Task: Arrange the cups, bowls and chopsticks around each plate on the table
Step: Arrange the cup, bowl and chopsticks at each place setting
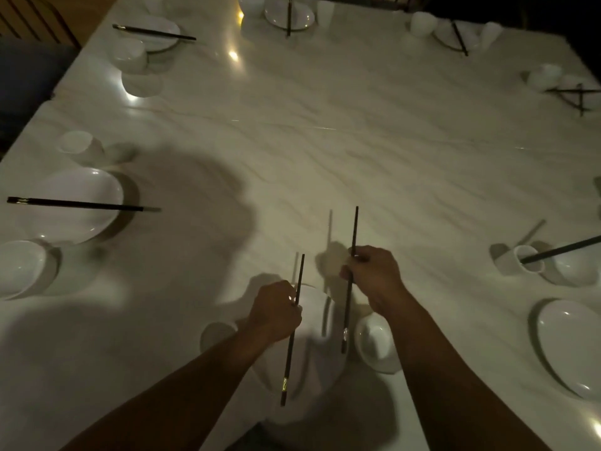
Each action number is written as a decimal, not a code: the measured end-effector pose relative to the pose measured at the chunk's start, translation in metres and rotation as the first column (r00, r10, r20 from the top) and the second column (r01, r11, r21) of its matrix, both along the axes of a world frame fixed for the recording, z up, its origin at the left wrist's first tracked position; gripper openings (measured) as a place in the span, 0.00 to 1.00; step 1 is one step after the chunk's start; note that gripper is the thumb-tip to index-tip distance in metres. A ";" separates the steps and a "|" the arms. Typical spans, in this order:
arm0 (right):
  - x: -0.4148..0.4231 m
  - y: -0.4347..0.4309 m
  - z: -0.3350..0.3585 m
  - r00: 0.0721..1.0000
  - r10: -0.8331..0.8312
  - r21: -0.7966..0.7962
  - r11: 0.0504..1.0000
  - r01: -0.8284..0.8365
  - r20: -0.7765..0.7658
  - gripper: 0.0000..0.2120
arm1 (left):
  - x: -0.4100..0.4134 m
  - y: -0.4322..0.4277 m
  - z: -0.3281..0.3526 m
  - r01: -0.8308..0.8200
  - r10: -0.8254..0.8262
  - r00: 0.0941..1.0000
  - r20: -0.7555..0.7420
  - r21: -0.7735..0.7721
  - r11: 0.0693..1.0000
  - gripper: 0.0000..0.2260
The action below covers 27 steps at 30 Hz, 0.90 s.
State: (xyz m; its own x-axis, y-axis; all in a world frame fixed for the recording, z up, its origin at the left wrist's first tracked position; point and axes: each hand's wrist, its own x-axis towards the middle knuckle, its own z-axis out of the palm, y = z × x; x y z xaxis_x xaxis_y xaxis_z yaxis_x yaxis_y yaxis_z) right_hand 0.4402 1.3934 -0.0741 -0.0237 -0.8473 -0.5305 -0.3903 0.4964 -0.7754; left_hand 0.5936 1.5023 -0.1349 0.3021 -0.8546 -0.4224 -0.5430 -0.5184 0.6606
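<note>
1. The left hand is gripping the first chopstick near its middle, with the fingers curled around it. The stick is hanging over the near plate.
2. The right hand is pinching the second chopstick in curled fingers. It is holding the stick over the plate's right edge, apart from the first.
3. A white bowl is sitting just right of the near plate.
4. On the marble table, the left-side plate is carrying a chopstick pair across it. A cup is standing beyond that plate.
</note>
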 end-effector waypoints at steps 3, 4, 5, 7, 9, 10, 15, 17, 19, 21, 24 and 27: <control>-0.007 0.017 -0.002 1.000 0.023 0.017 1.000 -0.022 -0.012 0.09 | -0.007 0.001 -0.007 -0.044 0.044 0.999 -0.008 0.009 0.999 0.07; -0.008 0.022 -0.001 1.000 0.024 0.024 0.999 -0.024 -0.004 0.08 | -0.008 0.001 -0.009 -0.063 0.063 0.998 -0.007 0.013 0.998 0.07; -0.009 0.026 -0.002 1.000 0.022 0.025 0.999 -0.022 -0.001 0.07 | -0.008 0.000 -0.010 -0.083 0.083 0.996 -0.010 0.019 0.996 0.06; -0.010 0.033 -0.004 0.999 0.034 -0.003 0.999 -0.034 -0.031 0.07 | -0.009 -0.001 -0.012 -0.114 0.115 0.993 -0.017 0.024 0.993 0.07; -0.008 0.038 -0.008 0.991 0.082 -0.052 0.995 -0.088 -0.104 0.08 | -0.010 -0.001 -0.013 -0.130 0.131 0.991 -0.023 0.029 0.991 0.07; -0.006 0.040 -0.010 0.981 0.123 -0.063 0.989 -0.134 -0.150 0.11 | -0.010 -0.001 -0.014 -0.135 0.137 0.990 -0.031 0.034 0.990 0.08; 0.004 0.049 -0.007 0.892 0.335 -0.030 0.932 -0.361 -0.304 0.18 | -0.011 0.000 -0.011 -0.130 0.131 0.991 -0.027 0.048 0.990 0.08; 0.008 0.054 -0.006 0.849 0.380 -0.009 0.911 -0.412 -0.366 0.12 | -0.011 0.001 -0.011 -0.116 0.117 0.993 -0.014 0.052 0.992 0.09; 0.011 0.060 -0.010 0.834 0.382 -0.015 0.906 -0.423 -0.398 0.07 | -0.011 0.003 -0.012 -0.096 0.097 0.995 -0.009 0.059 0.994 0.10; 0.013 0.067 -0.015 0.828 0.379 -0.021 0.905 -0.425 -0.413 0.04 | -0.011 0.004 -0.012 -0.079 0.079 0.997 -0.006 0.057 0.995 0.10; 0.015 0.075 -0.021 0.811 0.375 -0.026 0.902 -0.431 -0.449 0.05 | -0.010 0.004 -0.011 -0.061 0.060 0.998 0.015 0.051 0.997 0.10; 0.016 0.076 -0.027 0.809 0.370 -0.033 0.901 -0.432 -0.457 0.06 | -0.009 0.005 -0.011 -0.051 0.050 0.998 0.024 0.042 0.998 0.10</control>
